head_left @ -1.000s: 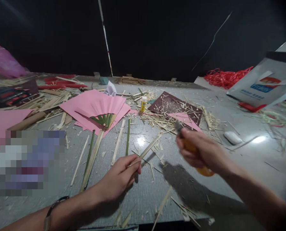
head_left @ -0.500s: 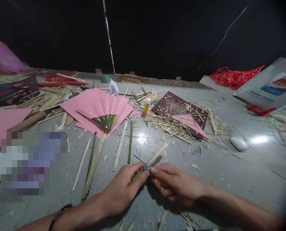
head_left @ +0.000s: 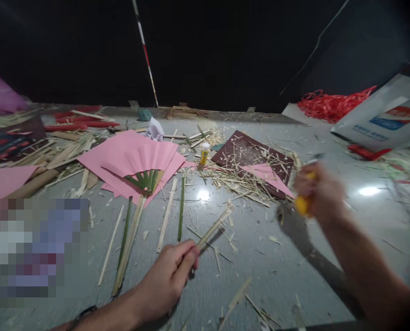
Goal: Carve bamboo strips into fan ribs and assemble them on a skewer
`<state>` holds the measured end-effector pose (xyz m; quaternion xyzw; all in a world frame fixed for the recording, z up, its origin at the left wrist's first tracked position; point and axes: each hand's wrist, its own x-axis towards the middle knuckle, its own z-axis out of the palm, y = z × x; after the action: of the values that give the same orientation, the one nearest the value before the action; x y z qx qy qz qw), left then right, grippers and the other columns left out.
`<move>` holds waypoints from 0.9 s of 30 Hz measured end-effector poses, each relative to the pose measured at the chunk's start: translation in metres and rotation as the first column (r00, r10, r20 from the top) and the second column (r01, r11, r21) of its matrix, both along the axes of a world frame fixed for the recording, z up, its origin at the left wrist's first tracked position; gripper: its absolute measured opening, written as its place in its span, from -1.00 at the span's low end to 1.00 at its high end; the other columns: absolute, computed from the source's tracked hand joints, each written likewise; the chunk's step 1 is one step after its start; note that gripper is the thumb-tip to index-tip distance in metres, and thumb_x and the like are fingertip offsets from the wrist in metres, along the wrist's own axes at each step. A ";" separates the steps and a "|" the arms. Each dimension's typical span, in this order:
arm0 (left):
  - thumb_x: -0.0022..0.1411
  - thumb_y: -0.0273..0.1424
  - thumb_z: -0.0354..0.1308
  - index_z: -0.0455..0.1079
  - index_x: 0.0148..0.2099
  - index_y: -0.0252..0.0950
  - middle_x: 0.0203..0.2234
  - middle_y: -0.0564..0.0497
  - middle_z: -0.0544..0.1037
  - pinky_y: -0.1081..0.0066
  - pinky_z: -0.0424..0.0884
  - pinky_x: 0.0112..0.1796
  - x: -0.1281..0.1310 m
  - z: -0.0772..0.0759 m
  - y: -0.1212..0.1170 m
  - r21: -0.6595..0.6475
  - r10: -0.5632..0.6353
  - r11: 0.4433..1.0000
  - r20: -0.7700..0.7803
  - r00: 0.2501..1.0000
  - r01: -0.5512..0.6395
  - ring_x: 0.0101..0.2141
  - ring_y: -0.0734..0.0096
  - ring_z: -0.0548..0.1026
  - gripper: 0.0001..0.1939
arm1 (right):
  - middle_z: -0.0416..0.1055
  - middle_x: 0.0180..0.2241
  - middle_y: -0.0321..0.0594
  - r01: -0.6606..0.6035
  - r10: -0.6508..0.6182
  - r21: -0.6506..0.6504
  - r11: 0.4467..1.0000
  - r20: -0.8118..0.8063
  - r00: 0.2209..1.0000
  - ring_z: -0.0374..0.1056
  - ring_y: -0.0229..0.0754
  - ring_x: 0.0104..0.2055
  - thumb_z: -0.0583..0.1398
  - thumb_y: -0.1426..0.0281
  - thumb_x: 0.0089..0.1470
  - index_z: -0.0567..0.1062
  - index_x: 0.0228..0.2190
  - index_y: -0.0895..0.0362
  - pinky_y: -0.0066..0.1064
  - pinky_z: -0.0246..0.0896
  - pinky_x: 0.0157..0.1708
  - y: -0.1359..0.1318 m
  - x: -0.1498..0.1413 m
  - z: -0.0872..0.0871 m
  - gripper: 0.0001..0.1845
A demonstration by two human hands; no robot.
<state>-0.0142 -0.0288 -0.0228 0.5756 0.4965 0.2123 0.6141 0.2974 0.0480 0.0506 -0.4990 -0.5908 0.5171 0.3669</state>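
My left hand [head_left: 172, 278] is closed around the lower end of a split bamboo strip [head_left: 214, 225], whose pale tip points away from me to the right. Raised above the table on the right, my right hand [head_left: 331, 197] grips a yellow-handled knife [head_left: 302, 205]; motion blurs the hand and the blade. Left of the held strip lie a green bamboo strip [head_left: 181, 209] and a pale bamboo strip [head_left: 167, 215]. Beyond them, a pink paper fan [head_left: 141, 158] with bamboo ribs rests spread on pink sheets, its long sticks reaching toward me.
A glue stick [head_left: 204, 154] stands upright mid-table. Shavings litter a dark brown board [head_left: 234, 142] with pink paper on it. Red plastic string [head_left: 332, 105] and a white bag [head_left: 367, 126] are at the far right. Rolled red paper [head_left: 70, 125] lies back left.
My right hand has lifted the knife off the bamboo strip and swung it up and to the right. My left hand still holds the strip, slightly lower left in view.
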 end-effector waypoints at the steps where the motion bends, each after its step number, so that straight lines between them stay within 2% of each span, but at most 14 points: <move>1: 0.48 0.02 -0.05 0.30 -0.35 -0.23 -0.59 0.16 0.20 0.40 0.09 -0.51 0.000 0.000 -0.001 -0.037 -0.002 0.999 0.031 1.000 0.003 -0.57 0.45 0.17 -0.51 | -0.21 -0.69 -0.56 0.092 -0.090 0.034 0.995 -0.056 0.994 -0.38 -0.35 -0.68 -0.02 -0.15 0.36 0.26 -0.57 -0.01 -0.48 -0.44 -0.72 0.006 0.018 0.011 -0.38; 3: 0.43 0.12 -0.03 0.29 -0.34 -0.23 -0.62 0.20 0.14 0.41 0.01 -0.55 0.000 -0.001 0.000 -0.112 0.005 0.994 0.104 0.995 0.007 -0.59 0.48 0.11 -0.46 | -0.20 -0.66 -0.55 0.253 -0.250 -0.011 0.968 -0.203 0.947 -0.38 -0.39 -0.67 0.10 -0.09 0.36 0.30 -0.52 0.03 -0.50 -0.47 -0.69 0.008 0.043 0.020 -0.44; 5: 0.38 0.19 0.03 0.28 -0.35 -0.23 -0.61 0.22 0.12 0.43 -0.05 -0.56 0.002 -0.002 0.001 -0.177 0.045 0.984 0.172 0.984 -0.014 -0.59 0.52 0.07 -0.43 | -0.08 -0.66 -0.53 0.266 -0.305 -0.166 0.949 -0.287 0.908 -0.28 -0.42 -0.68 0.23 -0.03 0.32 0.37 -0.44 0.07 -0.53 -0.38 -0.70 -0.002 0.044 0.010 -0.52; 6: 0.36 0.20 0.06 0.27 -0.35 -0.24 -0.60 0.23 0.11 0.43 -0.07 -0.56 0.003 -0.002 0.001 -0.209 0.074 0.977 0.203 0.976 -0.031 -0.59 0.53 0.05 -0.42 | -0.03 -0.66 -0.52 0.189 -0.261 -0.252 0.949 -0.292 0.920 -0.22 -0.42 -0.69 0.25 -0.04 0.29 0.39 -0.42 0.08 -0.54 -0.33 -0.72 -0.009 0.037 0.001 -0.52; 8: 0.35 0.18 0.10 0.27 -0.35 -0.24 -0.58 0.23 0.10 0.43 -0.10 -0.56 0.005 -0.002 0.002 -0.272 0.117 0.961 0.252 0.961 -0.046 -0.59 0.55 0.02 -0.43 | 0.05 -0.67 -0.49 -0.017 -0.088 -0.357 0.934 -0.276 0.957 -0.15 -0.41 -0.70 0.23 -0.10 0.28 0.39 -0.43 0.09 -0.55 -0.22 -0.75 -0.023 0.011 -0.021 -0.46; 10: 0.37 0.14 0.13 0.29 -0.33 -0.25 -0.60 0.25 0.08 0.42 -0.13 -0.57 0.005 -0.001 0.003 -0.305 0.127 0.952 0.282 0.951 -0.037 -0.60 0.56 -0.01 -0.47 | 0.10 -0.65 -0.47 -0.199 0.079 -0.438 0.877 -0.275 0.958 -0.09 -0.40 -0.69 0.15 -0.14 0.33 0.36 -0.43 0.10 -0.56 -0.16 -0.74 -0.036 -0.018 -0.036 -0.42; 12: 0.39 0.09 0.13 0.33 -0.27 -0.25 -0.62 0.27 0.04 0.42 -0.15 -0.57 0.003 0.000 0.002 -0.327 0.131 0.945 0.303 0.944 -0.026 -0.61 0.55 -0.04 -0.52 | 0.13 -0.62 -0.45 -0.343 0.234 -0.492 0.801 -0.269 0.934 -0.06 -0.41 -0.67 0.10 -0.14 0.36 0.36 -0.43 0.11 -0.58 -0.14 -0.73 -0.045 -0.043 -0.042 -0.40; 15: 0.37 0.06 0.18 0.36 -0.23 -0.24 -0.61 0.25 0.05 0.44 -0.11 -0.56 0.000 0.001 0.001 -0.361 0.164 0.931 0.309 0.937 -0.044 -0.60 0.55 -0.03 -0.56 | 0.15 -0.61 -0.44 -0.477 0.390 -0.527 0.703 -0.275 0.879 -0.01 -0.42 -0.67 0.09 -0.17 0.35 0.36 -0.43 0.12 -0.59 -0.11 -0.73 -0.052 -0.067 -0.044 -0.38; 17: 0.32 0.07 0.22 0.38 -0.24 -0.24 -0.58 0.22 0.10 0.45 -0.06 -0.54 -0.001 0.000 0.000 -0.367 0.183 0.928 0.291 0.939 -0.067 -0.58 0.54 0.01 -0.55 | 0.15 -0.62 -0.46 -0.505 0.404 -0.542 0.672 -0.304 0.863 -0.01 -0.42 -0.69 0.09 -0.20 0.32 0.36 -0.42 0.11 -0.59 -0.10 -0.74 -0.053 -0.077 -0.048 -0.37; 19: 0.29 0.08 0.25 0.39 -0.25 -0.24 -0.56 0.20 0.13 0.46 -0.03 -0.53 -0.002 -0.001 0.000 -0.351 0.188 0.933 0.287 0.939 -0.079 -0.56 0.53 0.06 -0.55 | 0.15 -0.64 -0.49 -0.505 0.387 -0.549 0.666 -0.324 0.863 -0.03 -0.44 -0.71 0.10 -0.22 0.30 0.37 -0.41 0.11 -0.60 -0.09 -0.76 -0.053 -0.084 -0.056 -0.36; 23: 0.29 0.05 0.23 0.41 -0.25 -0.26 -0.56 0.19 0.16 0.46 0.00 -0.52 -0.003 -0.005 -0.001 -0.308 0.145 0.950 0.301 0.943 -0.047 -0.55 0.51 0.08 -0.56 | 0.13 -0.66 -0.53 -0.540 0.385 -0.553 0.634 -0.379 0.841 -0.08 -0.45 -0.74 0.13 -0.22 0.29 0.36 -0.40 0.10 -0.63 -0.09 -0.80 -0.051 -0.089 -0.070 -0.37; 27: 0.30 0.04 0.20 0.39 -0.27 -0.26 -0.54 0.16 0.18 0.45 0.02 -0.50 -0.003 -0.006 -0.001 -0.263 0.117 0.964 0.266 0.957 -0.045 -0.52 0.49 0.11 -0.57 | 0.10 -0.68 -0.55 -0.571 0.386 -0.551 0.608 -0.423 0.820 -0.09 -0.44 -0.76 0.15 -0.23 0.26 0.34 -0.40 0.09 -0.64 -0.10 -0.83 -0.056 -0.092 -0.074 -0.37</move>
<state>-0.0175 -0.0303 -0.0291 0.4354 0.4512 0.2512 0.7374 0.2053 -0.0079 -0.0229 -0.3439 -0.4290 0.8305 0.0888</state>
